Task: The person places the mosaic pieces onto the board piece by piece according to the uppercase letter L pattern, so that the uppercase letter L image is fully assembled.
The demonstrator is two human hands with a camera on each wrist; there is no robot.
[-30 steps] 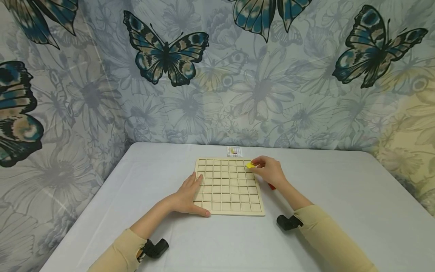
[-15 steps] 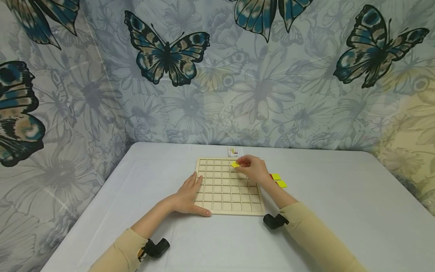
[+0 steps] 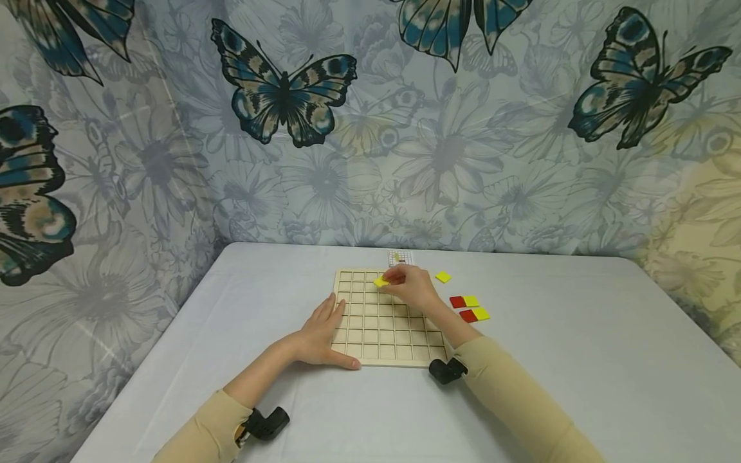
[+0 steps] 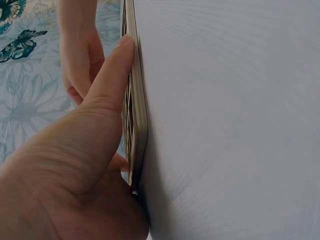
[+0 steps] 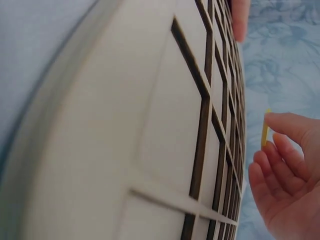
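A pale wooden grid board lies on the white table. My left hand rests along its left edge, fingers spread and thumb at the near edge. In the left wrist view the thumb lies along the board's side. My right hand pinches a thin square yellow tile over the far rows of the board. The right wrist view shows this yellow tile edge-on between thumb and fingers, above the grid surface.
Right of the board lie two red tiles, each beside a yellow tile. Another yellow tile lies farther back. A small printed grid card sits behind the board, partly overlapped by my right hand. A patterned butterfly wall stands behind the table.
My right hand has moved left with the yellow tile, from the board's far right corner to over its far middle. Tiles behind the arm have come into view. The left hand stays put.
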